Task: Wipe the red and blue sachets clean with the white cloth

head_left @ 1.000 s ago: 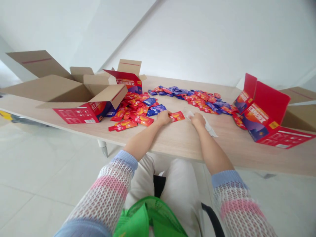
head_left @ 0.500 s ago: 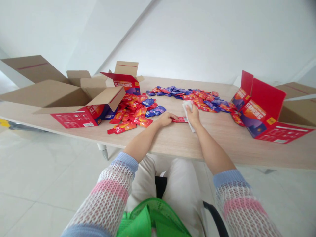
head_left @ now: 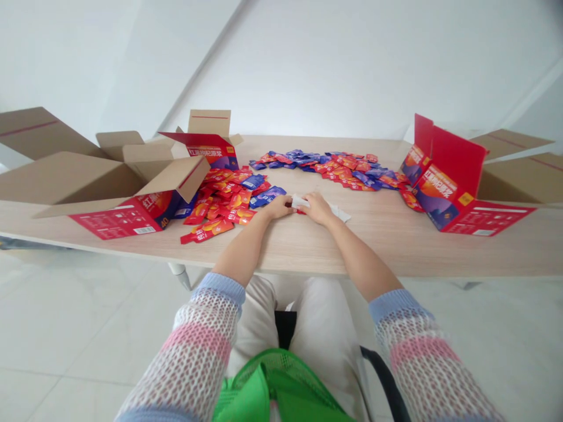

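My left hand (head_left: 279, 207) is closed at the left end of a red pouch (head_left: 301, 212), which lies on the table and is mostly hidden under my hands and a tissue. My right hand (head_left: 317, 208) grips the folded white tissue (head_left: 339, 213) and presses it onto the pouch, close beside my left hand. One end of the tissue sticks out to the right of my fingers. To the left of my hands is a heap of red pouches (head_left: 220, 196) with a few blue ones, the nearest being a blue pouch (head_left: 267, 197).
A large open carton (head_left: 132, 218) stands at the left, with a smaller open box (head_left: 213, 153) behind it. Another open red box (head_left: 446, 196) stands at the right. A row of red and blue pouches (head_left: 347, 170) runs along the back of the wooden table (head_left: 373, 246).
My right hand has moved left with the tissue, from the pouch's right end to beside my left hand. The tissue now covers most of the pouch. The view has shifted slightly.
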A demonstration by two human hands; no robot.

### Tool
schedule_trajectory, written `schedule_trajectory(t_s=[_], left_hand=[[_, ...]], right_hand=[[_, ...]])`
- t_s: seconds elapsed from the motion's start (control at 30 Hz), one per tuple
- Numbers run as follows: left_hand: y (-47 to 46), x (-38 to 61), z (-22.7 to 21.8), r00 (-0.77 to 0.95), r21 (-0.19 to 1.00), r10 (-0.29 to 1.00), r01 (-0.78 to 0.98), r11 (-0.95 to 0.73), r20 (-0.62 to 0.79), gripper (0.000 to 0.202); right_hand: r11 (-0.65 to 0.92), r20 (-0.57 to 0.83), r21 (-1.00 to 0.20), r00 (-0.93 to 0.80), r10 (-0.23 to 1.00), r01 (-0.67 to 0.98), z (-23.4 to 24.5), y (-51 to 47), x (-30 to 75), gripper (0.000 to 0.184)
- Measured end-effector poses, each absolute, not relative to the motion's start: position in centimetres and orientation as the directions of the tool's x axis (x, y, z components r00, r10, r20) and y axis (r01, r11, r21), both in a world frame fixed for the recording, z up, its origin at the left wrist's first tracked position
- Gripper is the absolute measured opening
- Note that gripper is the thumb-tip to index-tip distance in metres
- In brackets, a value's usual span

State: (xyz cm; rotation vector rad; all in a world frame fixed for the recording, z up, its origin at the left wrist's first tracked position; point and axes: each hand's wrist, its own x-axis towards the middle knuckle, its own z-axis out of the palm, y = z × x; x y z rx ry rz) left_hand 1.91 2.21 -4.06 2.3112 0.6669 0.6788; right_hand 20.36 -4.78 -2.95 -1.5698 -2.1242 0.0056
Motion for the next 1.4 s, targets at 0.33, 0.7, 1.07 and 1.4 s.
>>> schedule_trajectory(t_s=[0.33, 0.7, 1.07, 1.4], left_hand=[[3.4, 1.6, -4.4, 0.795, 0.656, 0.540, 0.254, -0.710, 0.277, 0.033], [2.2, 1.6, -3.5, 0.773, 0.732, 0.613, 0.322, -0.600, 0.162, 0.054], [2.2, 1.9, -3.3, 0.785, 0.591, 0.598, 0.409, -0.695, 0.160, 0.063], [2.4, 2.4, -3.6, 0.776, 0.546, 0.604, 0.432, -0.718, 0.180, 0.056]], right_hand=[[0.111, 0.208, -0.285, -0.052, 0.977, 0.952, -1.0, -5.6, 22.3, 0.036], [-0.256, 0.247, -0.379, 0.363, 0.898, 0.889, -2.6, -5.4, 25.8, 0.040], [-0.129, 0.434, -0.579, 0.439, 0.787, 0.805, -2.0, -4.1, 29.9, 0.045], [0.143, 0.284, -0.216, -0.078, 0.956, 0.966, -2.3, -5.0, 23.4, 0.030]])
